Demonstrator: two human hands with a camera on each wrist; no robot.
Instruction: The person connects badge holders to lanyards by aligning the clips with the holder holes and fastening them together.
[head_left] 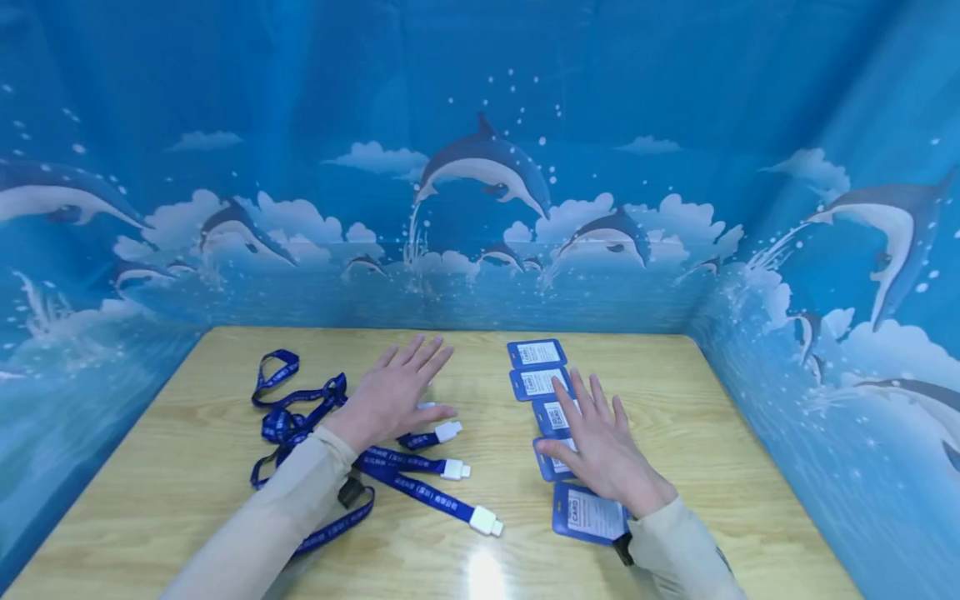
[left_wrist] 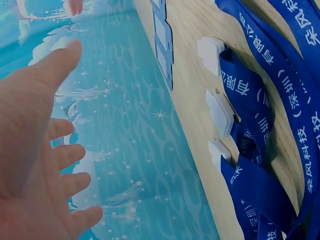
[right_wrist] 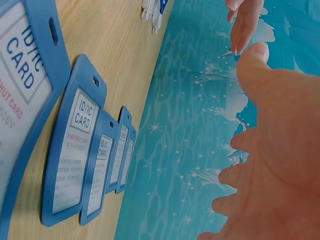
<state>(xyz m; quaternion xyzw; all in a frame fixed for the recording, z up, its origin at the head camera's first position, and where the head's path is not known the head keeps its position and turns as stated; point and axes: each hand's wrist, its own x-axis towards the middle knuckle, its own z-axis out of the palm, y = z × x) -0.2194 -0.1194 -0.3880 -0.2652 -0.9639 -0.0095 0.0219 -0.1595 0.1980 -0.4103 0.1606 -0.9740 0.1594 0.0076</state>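
My left hand, fingers spread and straight, hovers over blue lanyards with white plastic end clips. In the left wrist view its fingers hold nothing, and the printed lanyard straps lie apart from it. My right hand is held likewise, palm down with fingers spread, above blue ID card holders. The right wrist view shows several card holders in a row, each with a white "ID/IC CARD" insert and a slot at one end. The hand partly covers the middle ones in the head view.
Both sets lie on a light wood table, lanyards left and holders right. A blue curtain printed with dolphins rises behind the table and along its sides. Tangled lanyard loops spread towards the table's left side.
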